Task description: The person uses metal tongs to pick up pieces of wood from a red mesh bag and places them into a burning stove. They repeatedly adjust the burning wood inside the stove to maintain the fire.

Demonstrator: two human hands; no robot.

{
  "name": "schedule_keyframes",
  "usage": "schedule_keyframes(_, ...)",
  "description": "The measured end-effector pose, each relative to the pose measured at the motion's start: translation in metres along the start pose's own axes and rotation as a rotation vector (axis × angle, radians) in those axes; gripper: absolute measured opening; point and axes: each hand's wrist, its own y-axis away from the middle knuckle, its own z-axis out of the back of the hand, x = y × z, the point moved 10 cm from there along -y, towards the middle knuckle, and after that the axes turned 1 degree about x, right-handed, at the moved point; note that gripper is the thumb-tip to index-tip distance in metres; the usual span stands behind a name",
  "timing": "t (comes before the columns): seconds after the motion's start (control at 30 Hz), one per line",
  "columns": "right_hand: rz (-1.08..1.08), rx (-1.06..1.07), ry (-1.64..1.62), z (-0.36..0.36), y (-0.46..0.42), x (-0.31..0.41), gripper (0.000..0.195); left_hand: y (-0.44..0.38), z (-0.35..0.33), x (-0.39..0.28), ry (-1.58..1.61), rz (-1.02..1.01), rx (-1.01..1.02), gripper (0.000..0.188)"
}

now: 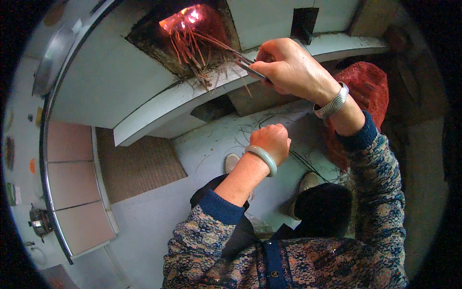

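My right hand [288, 68] grips the handles of metal fire tongs [249, 67] at the stove's front ledge. Their far ends reach toward a bundle of thin reddish-brown stalks [186, 47], but where they end is hard to make out. The stalks hang out of the square stove opening [225, 39], and flames [189, 16] burn at their inner end. My left hand [270, 142] is closed in a fist over the floor, with a pale green bangle at the wrist. Nothing shows in it, though its palm is hidden. Thin green stalks [306, 164] appear just beside and below it.
The white ledge [162, 108] juts out below the fire and bears loose stalks and ash. At my right stands a red woven sack [364, 94]. Loose stalks litter the floor around my shoes [232, 160]. A counter edge [45, 151] runs along the left, with a pot [39, 222] on top.
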Motion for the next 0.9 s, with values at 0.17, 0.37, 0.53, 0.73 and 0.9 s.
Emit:
schedule_keyframes(0.17, -0.115, 0.027, -0.115, 0.006, 0.032, -0.011, 0.04, -0.001, -0.002, 0.006, -0.014, 0.008, -0.008, 0.031)
schedule_keyframes(0.37, -0.123, 0.012, -0.162, 0.032, 0.114, -0.03, 0.038, -0.005, -0.002, 0.013, -0.036, 0.031, 0.028, 0.034)
schedule_keyframes(0.53, -0.492, 0.053, -0.626, 0.062, 0.225, -0.049, 0.023, -0.007, -0.004, 0.02, -0.098, 0.091, 0.12, 0.036)
schedule_keyframes(0.73, -0.552, -0.252, -0.714, 0.143, 0.376, -0.065, 0.04, -0.001, 0.003, 0.02, -0.107, 0.095, 0.117, 0.041)
schedule_keyframes(0.9, -0.737, -0.554, -0.602, 0.165, 0.463, -0.079, 0.047, -0.003, -0.003, 0.019, -0.132, 0.092, 0.122, 0.041)
